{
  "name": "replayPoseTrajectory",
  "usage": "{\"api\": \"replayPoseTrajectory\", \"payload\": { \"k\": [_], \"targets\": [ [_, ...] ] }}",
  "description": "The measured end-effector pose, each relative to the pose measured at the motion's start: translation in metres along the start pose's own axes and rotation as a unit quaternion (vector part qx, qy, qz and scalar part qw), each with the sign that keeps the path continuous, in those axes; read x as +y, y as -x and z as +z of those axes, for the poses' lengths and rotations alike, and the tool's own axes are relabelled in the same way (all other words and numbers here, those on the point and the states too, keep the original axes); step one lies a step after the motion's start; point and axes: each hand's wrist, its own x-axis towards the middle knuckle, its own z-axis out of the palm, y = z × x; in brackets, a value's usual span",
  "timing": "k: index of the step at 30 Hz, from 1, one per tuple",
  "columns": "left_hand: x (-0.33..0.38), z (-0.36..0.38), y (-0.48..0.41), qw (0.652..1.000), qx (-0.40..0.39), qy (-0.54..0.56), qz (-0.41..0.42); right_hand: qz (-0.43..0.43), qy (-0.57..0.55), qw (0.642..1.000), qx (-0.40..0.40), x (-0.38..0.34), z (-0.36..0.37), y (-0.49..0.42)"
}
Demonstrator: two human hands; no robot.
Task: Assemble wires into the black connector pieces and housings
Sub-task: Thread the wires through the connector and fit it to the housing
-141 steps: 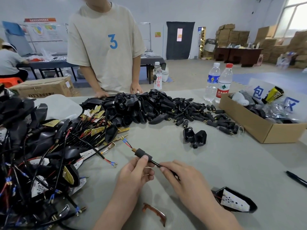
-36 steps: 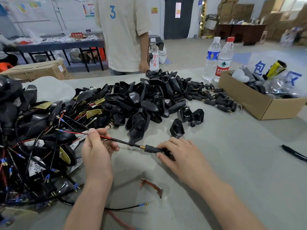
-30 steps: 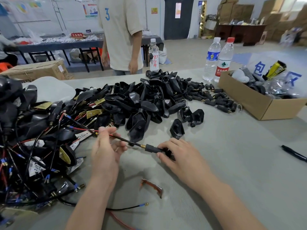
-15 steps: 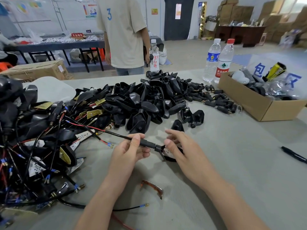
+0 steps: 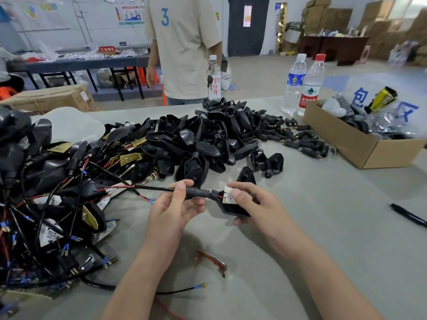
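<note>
Fingers (image 5: 179, 192) pinch connector (image 5: 196, 193) and housing (image 5: 231, 210), black pile (image 5: 208, 139) behind.

Left hand (image 5: 173, 211), right hand (image 5: 260, 210) (bare, short-nailed)

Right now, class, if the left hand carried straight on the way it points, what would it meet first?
Probably the near edge of the pile of black housings, just beyond the plug the left hand grips. It may be raised off the table, so depth is unclear.
</note>
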Motion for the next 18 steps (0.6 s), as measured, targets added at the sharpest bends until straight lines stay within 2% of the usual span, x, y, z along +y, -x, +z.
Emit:
{"api": "replayPoseTrajectory", "payload": {
  "k": [2,7,14,18],
  "targets": [
    [0.002,0.001,0.001,1.000,-0.011,-0.001,0.002,0.023,-0.084,0.996,0.010,-0.002,0.004,0.001],
    [0.005,0.002,0.004,1.000,-0.025,-0.009,0.005,0.062,-0.192,0.979,0.038,-0.006,0.004,-0.001],
    [0.005,0.003,0.005,0.999,-0.034,-0.011,0.005,0.088,-0.212,0.972,0.056,-0.012,0.001,-0.002],
    [0.005,0.004,0.005,0.999,-0.037,0.001,-0.003,0.089,-0.248,0.964,0.036,-0.015,-0.001,0.000]
  ]
}}
